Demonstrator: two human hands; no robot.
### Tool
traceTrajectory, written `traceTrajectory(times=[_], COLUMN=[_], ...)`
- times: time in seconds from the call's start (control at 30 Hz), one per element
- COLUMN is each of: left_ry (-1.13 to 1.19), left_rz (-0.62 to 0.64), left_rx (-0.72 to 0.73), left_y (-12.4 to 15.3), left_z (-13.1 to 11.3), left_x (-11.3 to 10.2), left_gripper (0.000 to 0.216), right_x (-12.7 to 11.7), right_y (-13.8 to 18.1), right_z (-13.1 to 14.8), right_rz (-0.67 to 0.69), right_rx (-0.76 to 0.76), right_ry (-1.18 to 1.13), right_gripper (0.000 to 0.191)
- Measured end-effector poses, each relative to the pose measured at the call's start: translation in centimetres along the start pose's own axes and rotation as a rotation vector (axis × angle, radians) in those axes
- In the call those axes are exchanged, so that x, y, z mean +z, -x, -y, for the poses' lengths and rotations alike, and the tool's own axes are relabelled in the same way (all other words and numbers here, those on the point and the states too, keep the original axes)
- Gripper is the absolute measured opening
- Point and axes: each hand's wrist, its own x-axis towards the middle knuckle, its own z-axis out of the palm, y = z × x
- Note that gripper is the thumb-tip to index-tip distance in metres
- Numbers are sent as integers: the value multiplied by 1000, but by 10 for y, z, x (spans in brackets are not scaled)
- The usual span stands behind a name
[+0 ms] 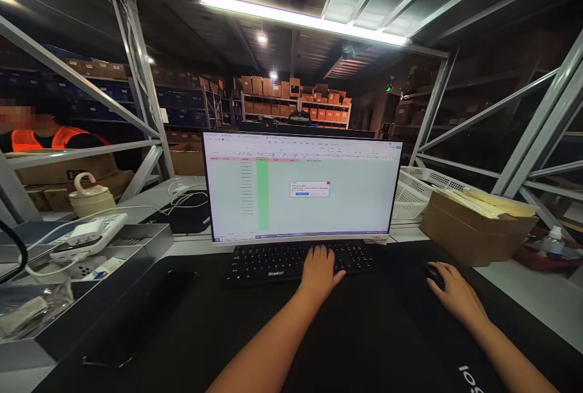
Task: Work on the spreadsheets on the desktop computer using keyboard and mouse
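Observation:
My left hand (319, 273) rests on the right part of a black keyboard (268, 264), its fingers on the keys and the thumb held out to the side. To the right, my right hand (458, 294) is curved over a dark computer mouse (435, 273), which shows only in part beneath the fingers. Both lie on a large black desk mat (364, 332). Behind the keyboard stands a monitor (355, 217) with a spreadsheet, one green column and a small pop-up window near the middle. The screen text is too small to read.
A dark phone (141, 314) lies on the mat at left, beside a grey tray (150, 244) with a power strip (98, 238). At right stand a cardboard box (460, 232) of papers and white baskets (407, 198). A person in an orange vest (68, 138) is at far left.

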Motion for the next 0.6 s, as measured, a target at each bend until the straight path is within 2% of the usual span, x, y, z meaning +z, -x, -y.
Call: traceTrajectory(times=[0.6], left_ry=[-21], left_rz=[5], left_rx=[-7], left_y=[-1], left_z=[-1], left_x=[0], left_gripper=[62], right_x=[-4], right_y=[0], right_z=[6], right_rz=[23], right_rx=[36], right_ry=[21], right_gripper=[52])
